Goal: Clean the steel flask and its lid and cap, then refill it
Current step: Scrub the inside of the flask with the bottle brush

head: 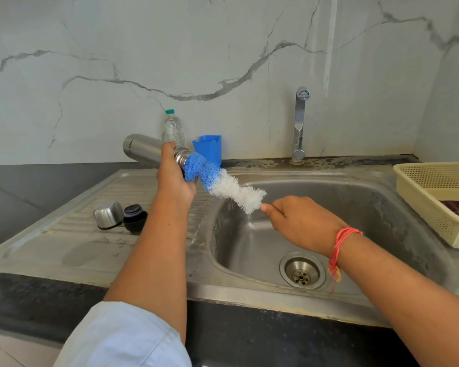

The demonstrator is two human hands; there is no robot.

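Observation:
My left hand (174,178) grips the neck of the steel flask (141,148), which lies almost level above the draining board, mouth toward the sink. My right hand (300,222) holds the handle end of a bottle brush (223,184) with blue and white bristles. The blue tip of the brush sits at the flask's mouth. The steel cap (108,214) and the black lid (135,217) lie side by side on the draining board, left of my left arm.
The steel sink basin (382,207) with its drain (302,271) is below my right hand. A tap (300,123) stands behind it. A plastic water bottle (173,128) and blue cup (208,151) stand by the wall. A cream basket (435,197) sits at right.

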